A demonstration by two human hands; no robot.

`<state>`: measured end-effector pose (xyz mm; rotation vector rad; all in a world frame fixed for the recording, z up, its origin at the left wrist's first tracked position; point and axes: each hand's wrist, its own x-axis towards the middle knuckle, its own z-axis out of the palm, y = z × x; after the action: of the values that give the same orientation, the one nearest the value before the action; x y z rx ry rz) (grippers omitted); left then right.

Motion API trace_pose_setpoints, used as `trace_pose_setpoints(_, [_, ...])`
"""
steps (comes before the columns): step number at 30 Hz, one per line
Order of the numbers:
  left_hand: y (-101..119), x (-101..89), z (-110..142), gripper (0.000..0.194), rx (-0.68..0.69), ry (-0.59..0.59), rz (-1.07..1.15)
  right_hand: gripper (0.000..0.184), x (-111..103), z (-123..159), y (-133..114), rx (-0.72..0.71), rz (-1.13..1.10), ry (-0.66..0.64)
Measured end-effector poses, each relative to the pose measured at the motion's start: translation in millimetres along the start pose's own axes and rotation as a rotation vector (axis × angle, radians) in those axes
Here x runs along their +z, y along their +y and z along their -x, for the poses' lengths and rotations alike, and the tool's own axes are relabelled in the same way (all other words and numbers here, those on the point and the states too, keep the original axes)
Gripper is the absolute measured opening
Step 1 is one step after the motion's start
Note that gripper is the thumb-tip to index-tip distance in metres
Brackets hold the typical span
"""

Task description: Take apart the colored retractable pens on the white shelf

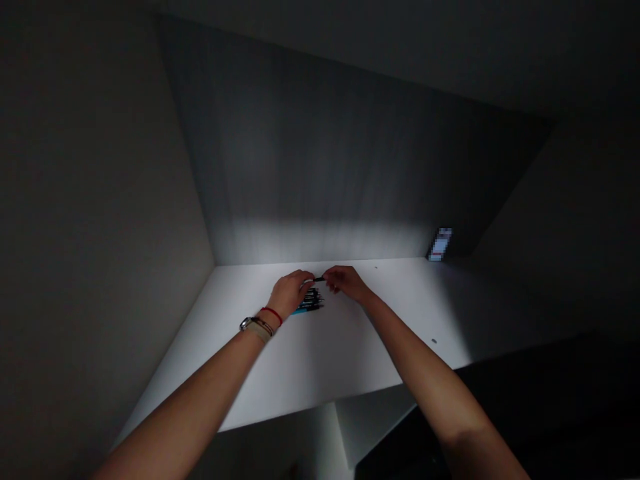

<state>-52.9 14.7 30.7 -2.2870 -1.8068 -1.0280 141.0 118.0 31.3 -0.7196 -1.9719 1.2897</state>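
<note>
Both my hands hold one dark pen (319, 279) level, just above the back part of a white shelf (345, 360). Its left end is pinched in my left hand (290, 291), and the fingertips of my right hand (347, 281) close on its right end. Under and beside my left hand lies a row of several dark pens (314, 300), side by side with their tips to the right. A blue pen or strip (300, 311) shows at the row's near edge. My left hand covers the left ends of the row.
A phone with a lit screen (440, 245) leans against the grey back panel (310, 167) at the right. A small dark oval spot (434, 341) marks the shelf near its front right. Walls enclose the shelf, and its front edge drops to a dim space below.
</note>
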Motion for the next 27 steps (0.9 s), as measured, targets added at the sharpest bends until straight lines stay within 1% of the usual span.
trace_pose_setpoints(5, [1.5,-1.6,1.8,0.028,-0.017,0.032,-0.016,0.035,-9.7,-3.6,1.3,-0.051,-0.018,0.1])
trace_pose_setpoints(8, [2.0,-3.0,2.9,0.025,-0.047,0.037,-0.014,0.036,-16.4,-5.5,1.6,-0.068,-0.06,0.165])
trace_pose_setpoints(12, [-1.9,-3.2,3.2,0.023,-0.128,0.064,0.002,0.035,-27.1,-6.6,5.0,-0.046,-0.102,0.309])
trace_pose_setpoints(15, [-7.1,-0.7,2.3,0.021,-0.147,0.074,0.083,0.034,-32.6,-7.9,15.6,-0.009,-0.061,0.382])
trace_pose_setpoints(17, [-9.6,1.5,1.4,0.021,-0.141,0.079,0.16,0.033,-33.0,-9.4,25.8,-0.004,0.029,0.384])
trace_pose_setpoints(21, [-8.5,2.9,0.0,0.022,-0.108,0.117,0.26,0.026,-29.7,-13.4,43.2,-0.099,0.28,0.345])
trace_pose_setpoints(24, [-5.1,1.3,-0.2,0.021,-0.103,0.135,0.291,0.02,-27.8,-15.1,46.8,-0.133,0.393,0.329])
trace_pose_setpoints(27, [-3.8,0.3,0.1,0.02,-0.112,0.138,0.301,0.018,-25.7,-14.3,42.6,-0.14,0.435,0.279])
